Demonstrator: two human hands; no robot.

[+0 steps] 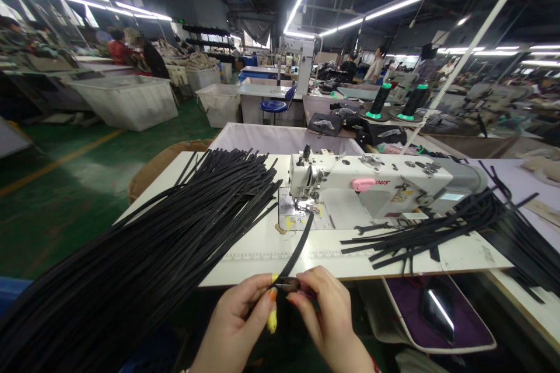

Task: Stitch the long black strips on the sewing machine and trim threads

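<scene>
A black strip (pixel 300 245) runs from under the presser area of the white sewing machine (pixel 371 186) down to my hands at the table's front edge. My left hand (pixel 240 320) is closed on the strip's near end, with a small yellow item (pixel 272 322) at its fingertips. Beside it my right hand (pixel 326 315) is closed, its fingers at a small dark object next to the strip; what that object is I cannot make out. A large bundle of black strips (pixel 196 215) lies left of the machine, and more black strips (pixel 420 233) lie to its right.
A wrench (pixel 371 228) lies before the machine. Two black thread cones (pixel 380 100) stand behind it, near a white thread stand (pixel 472 46). Below the table at right, a dark phone (pixel 438 309) rests on a purple surface (pixel 406 309). A white bin (pixel 289 137) is behind the table.
</scene>
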